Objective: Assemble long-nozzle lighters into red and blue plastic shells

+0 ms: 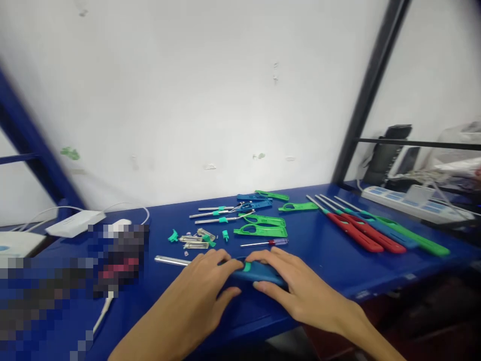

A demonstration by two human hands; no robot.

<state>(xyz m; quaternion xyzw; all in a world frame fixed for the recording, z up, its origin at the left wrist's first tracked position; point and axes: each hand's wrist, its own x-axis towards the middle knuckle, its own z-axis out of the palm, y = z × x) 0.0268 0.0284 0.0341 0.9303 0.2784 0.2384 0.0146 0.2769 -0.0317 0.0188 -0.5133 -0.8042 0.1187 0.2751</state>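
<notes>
Near the table's front edge lies a blue long-nosed lighter [259, 273] with a teal trigger and a metal tube pointing left. My right hand [296, 281] is closed round its handle, thumb in front and fingers over the top. My left hand [205, 281] grips it where the tube meets the handle, hiding that part. Just behind them is a screwdriver [276, 242] with a purple clear handle. Farther back lie green handle shells [263, 230], blue handle shells [255, 204], and metal tubes [216, 220] with teal triggers. Clear fuel tanks [195, 244] and small teal parts [173, 235] lie to the left.
Several whole lighters [361, 233], red, blue and green, lie side by side on the right. Behind them is a white power strip [409, 203]. A white box [75, 223] with cables and a blurred-out patch [120, 265] occupy the left. A white wall [225, 100] rises behind.
</notes>
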